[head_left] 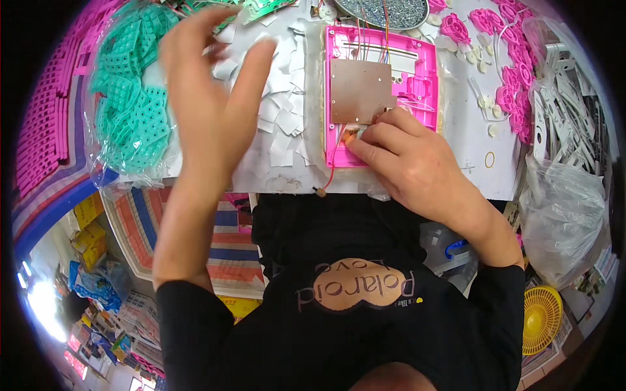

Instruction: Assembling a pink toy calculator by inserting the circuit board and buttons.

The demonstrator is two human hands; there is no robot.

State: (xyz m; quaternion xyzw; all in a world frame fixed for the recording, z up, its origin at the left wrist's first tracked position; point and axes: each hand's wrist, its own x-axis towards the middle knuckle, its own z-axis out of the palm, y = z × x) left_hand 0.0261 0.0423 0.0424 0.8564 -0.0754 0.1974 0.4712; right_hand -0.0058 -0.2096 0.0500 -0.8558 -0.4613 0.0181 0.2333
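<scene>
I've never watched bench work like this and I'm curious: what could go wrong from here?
The red wire trails out of the pink casing to the table's front edge, so it might snag and pull loose.

With the right hand working close under the brown board, a knock could shift it.

The raised left hand could scatter the loose white pieces if it sweeps low.

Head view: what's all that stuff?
Case: one, pink, tabletop
Plate: one, brown, on case
Table: one, white, beneath
Metal bits: many, silver, top
Boards: some, green, top
Papers: many, white, beside case
Sheets: many, green, left
Grids: several, pink, left
Parts: many, pink, right
Strips: many, white, right
Bags: several, clear, both sides
Basket: one, yellow, right
Clutter: uncountable, mixed, elsewhere
Shirt: one, black, bottom
Left grip: one, bare, over table
Right grip: one, bare, at case
</scene>
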